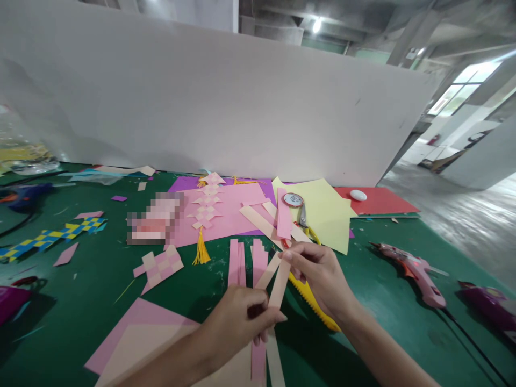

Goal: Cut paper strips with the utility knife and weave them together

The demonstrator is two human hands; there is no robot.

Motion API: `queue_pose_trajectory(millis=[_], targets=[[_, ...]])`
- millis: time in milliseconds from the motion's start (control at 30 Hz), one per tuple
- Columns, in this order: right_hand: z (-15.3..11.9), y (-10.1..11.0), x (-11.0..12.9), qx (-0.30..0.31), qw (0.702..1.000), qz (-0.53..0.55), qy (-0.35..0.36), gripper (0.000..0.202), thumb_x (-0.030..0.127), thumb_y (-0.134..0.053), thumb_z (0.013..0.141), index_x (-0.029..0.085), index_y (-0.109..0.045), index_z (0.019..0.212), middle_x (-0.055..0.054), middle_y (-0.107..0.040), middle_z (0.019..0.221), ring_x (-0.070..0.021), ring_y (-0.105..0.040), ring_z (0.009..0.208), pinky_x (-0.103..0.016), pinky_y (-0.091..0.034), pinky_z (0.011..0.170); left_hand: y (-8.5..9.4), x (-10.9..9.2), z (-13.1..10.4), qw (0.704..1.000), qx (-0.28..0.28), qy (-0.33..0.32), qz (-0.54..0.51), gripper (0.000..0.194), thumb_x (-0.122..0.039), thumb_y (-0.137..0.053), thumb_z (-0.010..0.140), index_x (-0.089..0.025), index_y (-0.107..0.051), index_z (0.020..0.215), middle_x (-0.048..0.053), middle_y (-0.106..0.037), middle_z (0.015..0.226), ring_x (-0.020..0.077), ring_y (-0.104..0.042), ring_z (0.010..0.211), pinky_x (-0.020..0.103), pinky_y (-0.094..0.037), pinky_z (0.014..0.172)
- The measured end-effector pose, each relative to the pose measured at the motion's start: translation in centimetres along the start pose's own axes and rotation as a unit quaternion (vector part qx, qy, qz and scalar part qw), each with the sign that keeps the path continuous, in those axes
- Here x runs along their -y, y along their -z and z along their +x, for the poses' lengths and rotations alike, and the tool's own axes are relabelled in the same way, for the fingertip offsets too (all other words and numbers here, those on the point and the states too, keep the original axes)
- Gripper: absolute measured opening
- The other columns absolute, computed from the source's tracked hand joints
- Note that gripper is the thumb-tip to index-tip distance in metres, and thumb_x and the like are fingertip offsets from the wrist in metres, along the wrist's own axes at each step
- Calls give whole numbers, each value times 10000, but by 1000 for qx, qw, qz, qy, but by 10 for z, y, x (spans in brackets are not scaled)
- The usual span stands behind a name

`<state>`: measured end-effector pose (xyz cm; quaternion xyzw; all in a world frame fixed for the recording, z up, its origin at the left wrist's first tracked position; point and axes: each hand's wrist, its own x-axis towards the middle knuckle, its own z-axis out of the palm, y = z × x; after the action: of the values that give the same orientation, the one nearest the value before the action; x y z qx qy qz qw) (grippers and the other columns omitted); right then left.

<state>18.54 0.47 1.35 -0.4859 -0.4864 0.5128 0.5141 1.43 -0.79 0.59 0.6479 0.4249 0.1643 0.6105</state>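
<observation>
A cream paper strip [279, 287] is pinched at its upper end by my right hand [318, 274], where it meets another cream length in a narrow upside-down V. My left hand [245, 314] grips lower down, its thumb across the strip; the fingers behind are partly hidden. Whether the two lengths are one folded strip, I cannot tell. Pink paper strips [259, 260] lie under and just beyond my left hand, with a second pink bundle [236, 263] beside them. A yellow cutter knife [312, 301] lies below my right hand.
A woven pink-and-cream paper piece with a yellow tassel [202, 250] lies on pink sheets [242, 204]. Scissors [303, 215] and a tape roll [293, 200] sit behind my hands. A pink glue gun [415, 271] is at right; a white board [201, 97] stands behind.
</observation>
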Motion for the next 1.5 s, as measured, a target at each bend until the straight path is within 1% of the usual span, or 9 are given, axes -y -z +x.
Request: queue_pose_trajectory(millis=[200,333,467,567,667,833,1067,1233,1500], targets=[[5,6,1,-24,998,54,0,252,333,-679,763,162,-602,595,47,-408,477,-71,-325,468,-230,-227,447,-8,15,0,998,9,-24,61,308,-401,-609,777,-134,-622,623,9,-627,579,104,-566,505,164,-423,497],[7,12,2,-32,996,81,-2,308,324,-673,771,165,-538,543,38,-413,498,-78,-326,487,-236,-231,455,-6,11,-1,998,15,-23,59,312,-420,-597,780,-138,-666,667,17,-632,586,109,-560,516,172,-415,507],[7,12,3,-14,994,103,-16,321,329,-675,769,168,-525,535,36,-408,503,-79,-330,489,-237,-229,452,1,5,1,997,-35,-29,55,325,-464,-581,781,-152,-657,729,18,-636,647,125,-564,580,185,-406,517],[7,10,4,-4,992,124,-22,327,331,-678,764,169,-519,529,36,-407,497,-79,-333,482,-237,-226,447,4,9,5,996,-79,-19,47,354,-499,-555,790,-155,-629,749,22,-642,691,136,-567,612,200,-416,533],[7,11,3,4,990,140,-26,354,321,-674,770,167,-493,508,38,-402,484,-77,-336,481,-233,-224,448,5,15,7,994,-91,-19,54,364,-506,-553,791,-150,-623,768,20,-638,682,134,-555,590,201,-405,505],[6,11,2,10,988,151,-27,363,321,-672,773,166,-483,505,40,-404,483,-74,-328,480,-233,-222,452,4,12,6,996,-51,-61,49,391,-418,-442,886,-135,-654,719,31,-658,644,102,-552,519,171,-393,466],[6,10,3,-13,991,129,-17,377,358,-682,756,172,-475,501,41,-393,492,-78,-313,475,-241,-221,445,2,8,2,993,-51,-89,55,353,-354,-453,893,-137,-669,718,38,-677,645,99,-575,522,152,-391,450],[6,10,3,-31,991,127,-6,376,348,-681,759,176,-465,504,42,-389,492,-81,-313,479,-242,-230,449,1,8,-2,994,-33,-99,43,357,-354,-389,927,-141,-655,822,47,-682,703,104,-584,568,162,-417,498],[8,9,1,-28,990,141,-9,373,329,-665,785,168,-472,510,44,-393,490,-74,-313,486,-233,-230,458,4,1,-8,996,18,-84,15,411,-377,-305,955,-119,-624,944,76,-672,754,134,-598,644,204,-453,579]])
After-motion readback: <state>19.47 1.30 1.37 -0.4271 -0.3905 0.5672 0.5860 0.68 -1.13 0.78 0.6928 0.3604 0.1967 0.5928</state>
